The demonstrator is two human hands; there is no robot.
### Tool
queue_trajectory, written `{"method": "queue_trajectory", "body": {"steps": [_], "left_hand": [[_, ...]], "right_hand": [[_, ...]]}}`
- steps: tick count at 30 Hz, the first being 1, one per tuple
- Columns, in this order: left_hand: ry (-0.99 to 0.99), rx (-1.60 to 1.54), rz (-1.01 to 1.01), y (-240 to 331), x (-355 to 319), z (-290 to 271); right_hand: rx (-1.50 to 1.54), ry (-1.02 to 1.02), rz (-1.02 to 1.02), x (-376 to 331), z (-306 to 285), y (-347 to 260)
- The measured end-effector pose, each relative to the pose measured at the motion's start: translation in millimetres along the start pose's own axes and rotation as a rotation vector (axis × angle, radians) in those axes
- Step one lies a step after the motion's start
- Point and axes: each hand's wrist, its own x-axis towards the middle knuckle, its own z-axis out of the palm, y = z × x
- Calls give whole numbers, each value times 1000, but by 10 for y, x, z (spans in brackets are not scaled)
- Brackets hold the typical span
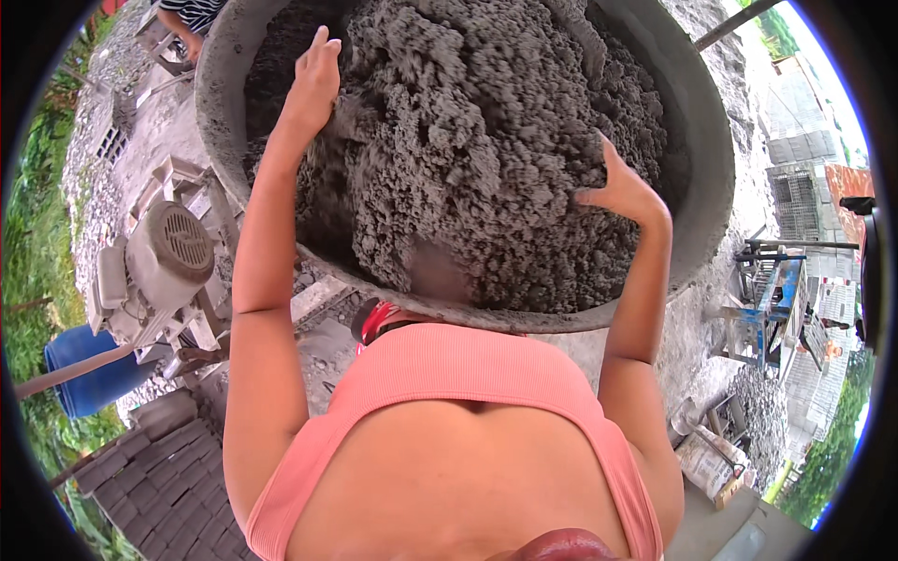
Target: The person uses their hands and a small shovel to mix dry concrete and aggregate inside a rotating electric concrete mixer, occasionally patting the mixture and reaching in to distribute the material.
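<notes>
A large round grey mixing drum (702, 187) stands right in front of me, its rim close to my chest. Coarse, damp-looking grey concrete mix (468, 140) fills much of it, with parts of the mix blurred by motion. My left hand (320, 82) is over the drum's left side, fingers stretched out and nothing in them. On the right, my right hand (629, 192) reaches in over the rim with thumb and a finger spread apart beside the mix. Whether its fingertips touch the mix I cannot tell; its other fingers are hidden.
To the left sits a dusty motor (182, 238) near a blue barrel (89, 369). Grey blocks (173, 472) are stacked at lower left. Another person's hand (194, 47) shows at upper left. Rightward are a blue metal machine (781, 290) and a sack (706, 463).
</notes>
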Motion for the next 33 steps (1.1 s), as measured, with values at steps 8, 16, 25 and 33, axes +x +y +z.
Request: {"method": "queue_trajectory", "body": {"steps": [8, 16, 25, 33], "left_hand": [[-496, -849, -709, 658, 96, -209], [-547, -587, -566, 596, 88, -29], [-691, -606, -532, 669, 85, -47], [-614, -429, -302, 572, 61, 43]], "right_hand": [[21, 201, 117, -248, -401, 411], [17, 514, 228, -290, -548, 1108], [-145, 700, 525, -280, -708, 1601], [-41, 640, 571, -252, -684, 1805]]}}
